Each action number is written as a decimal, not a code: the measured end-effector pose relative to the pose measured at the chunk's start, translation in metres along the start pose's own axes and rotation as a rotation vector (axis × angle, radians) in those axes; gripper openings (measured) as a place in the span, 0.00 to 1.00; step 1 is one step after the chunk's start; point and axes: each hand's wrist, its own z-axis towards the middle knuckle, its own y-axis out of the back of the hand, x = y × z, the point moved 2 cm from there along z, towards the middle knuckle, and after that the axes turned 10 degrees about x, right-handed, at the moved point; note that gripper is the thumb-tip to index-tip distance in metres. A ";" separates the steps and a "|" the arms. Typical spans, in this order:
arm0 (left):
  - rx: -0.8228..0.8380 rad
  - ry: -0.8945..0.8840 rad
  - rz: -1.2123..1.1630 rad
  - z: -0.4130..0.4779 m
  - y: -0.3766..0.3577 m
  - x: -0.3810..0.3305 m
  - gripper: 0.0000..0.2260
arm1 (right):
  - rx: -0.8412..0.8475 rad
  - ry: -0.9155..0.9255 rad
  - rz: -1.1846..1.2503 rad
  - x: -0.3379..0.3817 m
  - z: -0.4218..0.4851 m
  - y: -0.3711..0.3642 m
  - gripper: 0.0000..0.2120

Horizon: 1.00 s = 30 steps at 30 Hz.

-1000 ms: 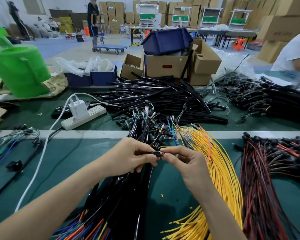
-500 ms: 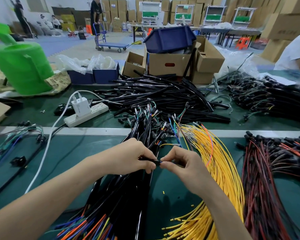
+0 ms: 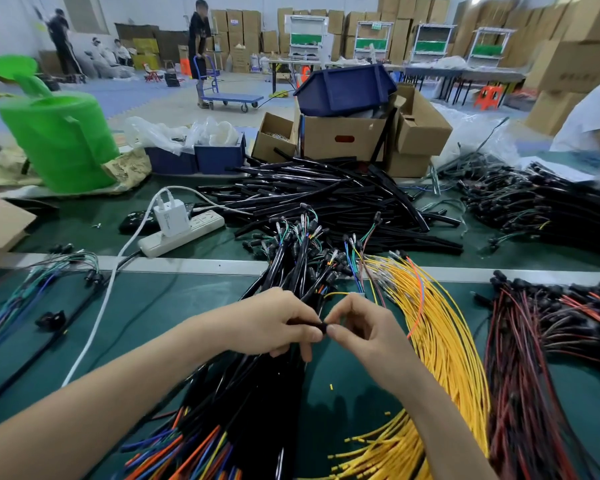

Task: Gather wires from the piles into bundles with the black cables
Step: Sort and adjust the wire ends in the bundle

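The left hand (image 3: 278, 323) is pinching a black cable (image 3: 307, 322) end over the black pile (image 3: 257, 393) at near centre. The right hand (image 3: 357, 330) is pinching at its tip, where a yellow wire (image 3: 336, 293) is looping behind. Risk: the thin wire could slip out or snag neighbouring strands, since the grip is fingertip only.

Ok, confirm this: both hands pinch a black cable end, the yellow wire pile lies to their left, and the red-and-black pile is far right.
Wrong on one point. The head view shows the yellow wire pile right of the left hand and right hand, not left. Both do pinch the black cable end, and the red-and-black pile is far right.
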 end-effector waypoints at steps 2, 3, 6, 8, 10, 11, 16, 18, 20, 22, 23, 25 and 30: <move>-0.037 -0.021 0.099 0.002 -0.003 -0.006 0.09 | 0.005 0.002 0.021 0.002 0.000 -0.002 0.10; -0.047 -0.030 0.138 0.003 -0.005 -0.010 0.10 | 0.004 0.009 0.037 0.003 0.000 -0.004 0.09; -0.052 -0.031 0.304 0.011 -0.013 -0.017 0.09 | 0.051 0.046 0.127 0.006 -0.002 -0.011 0.08; -0.100 -0.021 0.374 0.016 -0.018 -0.019 0.07 | 0.058 0.050 0.165 0.006 -0.002 -0.015 0.08; -0.160 -0.039 0.326 0.014 -0.018 -0.019 0.08 | -0.018 0.011 0.081 0.004 0.000 -0.015 0.07; -0.194 -0.048 0.289 0.011 -0.016 -0.019 0.08 | -0.075 -0.021 -0.057 0.000 0.001 -0.012 0.11; -0.340 -0.040 0.110 -0.018 -0.004 -0.002 0.11 | -0.363 -0.036 -0.568 -0.013 0.001 0.004 0.16; -0.320 -0.008 0.094 -0.025 -0.004 0.004 0.11 | -0.383 0.021 -0.658 0.002 0.010 0.006 0.09; -0.286 0.004 0.088 -0.026 -0.002 0.000 0.10 | -0.354 0.089 -0.765 0.027 0.025 0.001 0.03; -0.300 -0.059 0.067 -0.027 0.004 -0.011 0.11 | -0.303 0.205 -0.860 0.057 0.037 -0.008 0.05; -0.326 -0.109 0.030 -0.029 0.007 -0.018 0.13 | -0.286 0.267 -0.863 0.070 0.042 -0.013 0.07; -0.401 -0.214 -0.055 -0.038 0.015 -0.026 0.13 | -0.263 0.339 -0.644 0.083 0.049 -0.013 0.10; -0.479 -0.285 -0.204 -0.066 0.018 -0.016 0.11 | -0.351 0.130 -0.167 0.055 0.058 0.013 0.16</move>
